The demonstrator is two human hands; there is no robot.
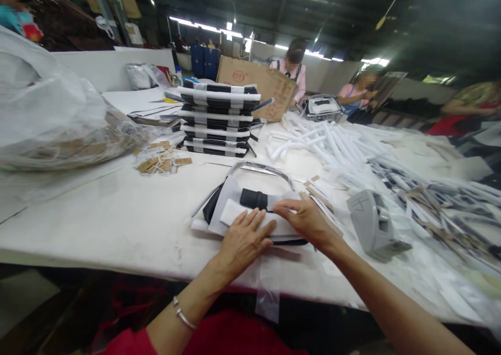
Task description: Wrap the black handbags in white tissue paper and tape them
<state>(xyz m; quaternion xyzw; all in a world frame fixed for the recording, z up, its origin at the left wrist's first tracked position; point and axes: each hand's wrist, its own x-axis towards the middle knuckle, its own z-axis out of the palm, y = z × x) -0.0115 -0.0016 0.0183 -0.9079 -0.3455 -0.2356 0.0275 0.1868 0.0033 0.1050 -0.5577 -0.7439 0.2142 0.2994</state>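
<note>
A black handbag (211, 209) lies on the white table in front of me, mostly covered by white padding sheets. Its handle (270, 168), wrapped in see-through plastic, arches towards the far side. On top of the padding shows a black strap tab (253, 198). My left hand (246, 237) rests flat on the white foam piece (235, 212), fingers spread and pressing it against the bag. At the tab's right end, my right hand (301, 219) has thumb and fingertips pinched together over the wrapping; what they hold is too small to make out.
Behind the bag stands a stack of several wrapped black bags (219, 119), with cardboard tags (164, 159) to its left. A grey tape dispenser (371, 224) is at right, near white foam tubes (329, 141). A large plastic bag (58, 109) fills the left. Co-workers sit beyond a carton (254, 86).
</note>
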